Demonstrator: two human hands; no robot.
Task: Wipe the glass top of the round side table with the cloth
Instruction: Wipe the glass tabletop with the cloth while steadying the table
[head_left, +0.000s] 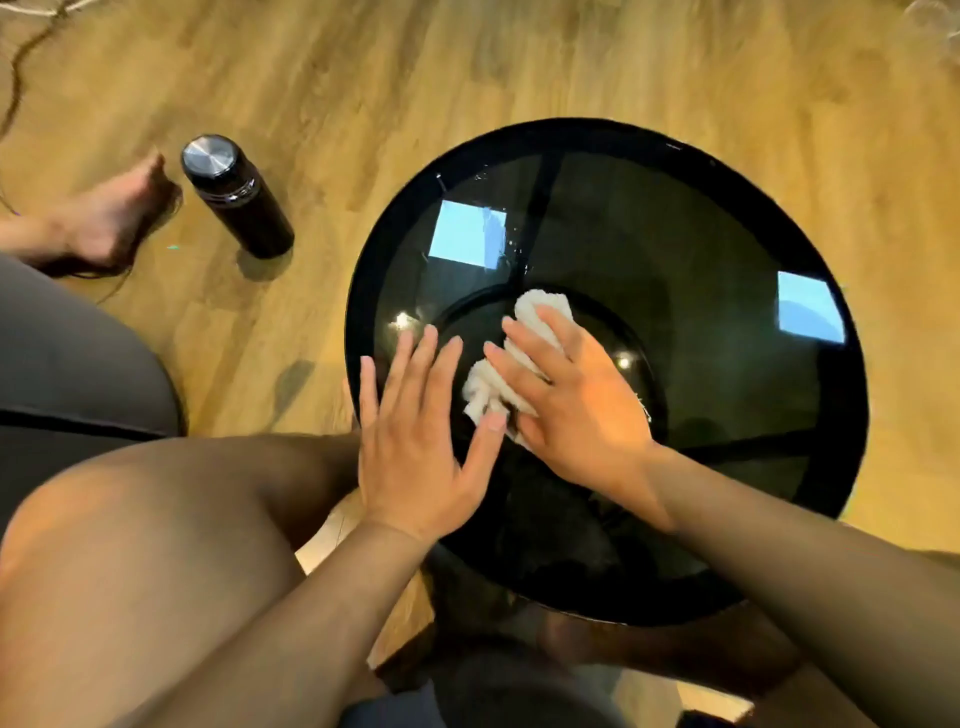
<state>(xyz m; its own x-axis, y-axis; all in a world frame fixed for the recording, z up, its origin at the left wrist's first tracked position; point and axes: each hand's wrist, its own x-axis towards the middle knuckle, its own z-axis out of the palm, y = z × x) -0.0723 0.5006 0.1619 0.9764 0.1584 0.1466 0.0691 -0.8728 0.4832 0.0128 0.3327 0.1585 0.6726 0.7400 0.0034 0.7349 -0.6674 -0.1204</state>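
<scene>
A round side table (701, 249) with a dark glass top and a black rim fills the middle right of the head view. A crumpled white cloth (540, 304) lies near the centre of the glass. My right hand (571, 400) presses flat on the cloth, with cloth showing past the fingertips and under the palm. My left hand (415, 441) rests flat on the glass at the left rim, fingers spread, its thumb touching the cloth's near end. Water droplets glint on the glass near the upper left.
A black flask with a steel lid (236, 195) stands on the wooden floor (571, 62) to the left of the table. A bare foot (111, 213) rests beside the flask. My knee (156, 545) is at the lower left. A cable lies at the top left.
</scene>
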